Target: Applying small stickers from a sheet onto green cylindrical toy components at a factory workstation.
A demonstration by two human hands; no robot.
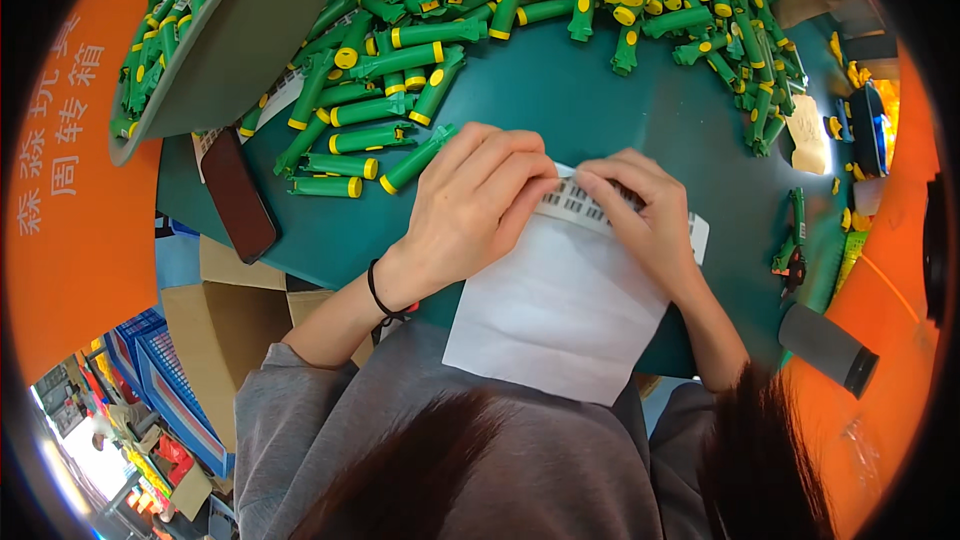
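A white sheet [560, 305] is laid on the near edge of a dark green table [600, 105], its lower part hanging over the edge toward the person's lap. Along its top edge, a strip of small barcode labels [585, 208] is seen, white with black bars. A tan tag [806, 135] is set at the right of the table, beside the green pile. At far left, an orange crate wall [70, 190] is marked with pale printed characters.

The left hand [470, 210] is rested on the sheet's upper left corner, fingers bent and held close together, their tips pressed on the label strip. The right hand [650, 215] is laid on the strip's right part, fingers curled narrow, with the tips pinched at a label just beside the left fingertips. Whether a label is lifted cannot be told.

Behind the hands, green tubes with yellow caps [420, 35] are heaped across the table. More are held in a grey tray [240, 40] at upper left. A dark phone [238, 195] is laid beside it. Cardboard boxes [215, 315] and blue crates [165, 370] are seen on the floor at lower left.
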